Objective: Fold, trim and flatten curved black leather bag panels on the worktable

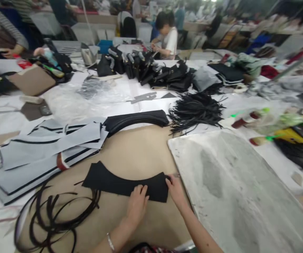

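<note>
A black curved panel (pixel 125 184), leather-like or fabric, lies on the tan board (pixel 138 147) in front of me, its concave edge facing away. My left hand (pixel 137 202) rests on the panel's near edge, right of centre, fingers laid over the surface. At the panel's right end, my right hand (pixel 175 189) pinches the upper corner between thumb and fingers. Coiled dark strips (pixel 53 225) lie on the board to the left. Beyond the panel is a stack of similar black curved pieces (pixel 137 118).
Grey panels with black edging (pixel 48 146) are piled at the left. A stained pale slab (pixel 236 179) lies at the right. Farther back are black thin strips (pixel 196 109), clear plastic (pixel 85 96) and black bags (pixel 141 66). A co-worker (pixel 167 37) sits across the table.
</note>
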A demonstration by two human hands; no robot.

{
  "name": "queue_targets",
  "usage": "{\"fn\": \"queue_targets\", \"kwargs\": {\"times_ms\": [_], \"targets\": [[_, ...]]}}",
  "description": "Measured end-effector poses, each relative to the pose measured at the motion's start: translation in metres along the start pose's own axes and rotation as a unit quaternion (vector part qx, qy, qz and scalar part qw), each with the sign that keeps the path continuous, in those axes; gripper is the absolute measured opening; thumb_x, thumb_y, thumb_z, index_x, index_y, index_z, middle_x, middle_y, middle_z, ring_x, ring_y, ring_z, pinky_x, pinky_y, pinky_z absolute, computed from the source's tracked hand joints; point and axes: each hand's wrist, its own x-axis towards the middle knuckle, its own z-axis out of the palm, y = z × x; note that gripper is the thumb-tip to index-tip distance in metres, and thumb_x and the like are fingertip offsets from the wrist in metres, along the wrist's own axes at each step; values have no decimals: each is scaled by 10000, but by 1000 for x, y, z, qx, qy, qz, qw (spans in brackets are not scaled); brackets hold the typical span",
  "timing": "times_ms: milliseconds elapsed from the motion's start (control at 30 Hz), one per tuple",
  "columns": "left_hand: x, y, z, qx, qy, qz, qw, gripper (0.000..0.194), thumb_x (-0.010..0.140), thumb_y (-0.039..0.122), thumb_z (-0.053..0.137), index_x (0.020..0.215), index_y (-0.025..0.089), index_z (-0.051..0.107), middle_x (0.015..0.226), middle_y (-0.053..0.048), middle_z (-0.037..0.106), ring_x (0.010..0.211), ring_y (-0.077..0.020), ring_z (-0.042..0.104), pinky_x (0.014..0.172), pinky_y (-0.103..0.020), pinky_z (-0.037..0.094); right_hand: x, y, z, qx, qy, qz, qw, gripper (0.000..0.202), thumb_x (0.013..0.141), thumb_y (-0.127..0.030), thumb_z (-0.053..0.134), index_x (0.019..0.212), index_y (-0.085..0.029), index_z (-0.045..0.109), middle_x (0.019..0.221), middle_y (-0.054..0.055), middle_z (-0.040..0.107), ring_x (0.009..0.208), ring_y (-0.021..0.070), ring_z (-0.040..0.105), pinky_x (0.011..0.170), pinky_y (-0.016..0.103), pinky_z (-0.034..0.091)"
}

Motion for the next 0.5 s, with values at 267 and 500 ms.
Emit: {"fn": "queue_targets", "kwargs": {"times_ms": [267, 500], "targets": [[1, 5, 18, 71, 26, 48, 996, 397, 904, 133, 376, 1272, 105, 522, 1150, -150, 546, 1055, -272, 512, 871, -418, 448, -119, 58, -73, 39, 86, 51, 994, 459, 768, -475, 507, 1082, -179, 665, 960, 95, 707, 899, 246, 658, 815, 359, 534], [22, 51, 19, 48, 24, 86, 995, 308, 908, 141, 399, 1157, 166, 580, 1155, -101, 566, 1062, -209, 538, 918, -351, 430, -226, 126, -119, 65, 82, 168, 980, 465, 709, -589, 517, 885, -205, 711, 724, 48, 696, 668, 238, 646, 675, 338, 535]]}}
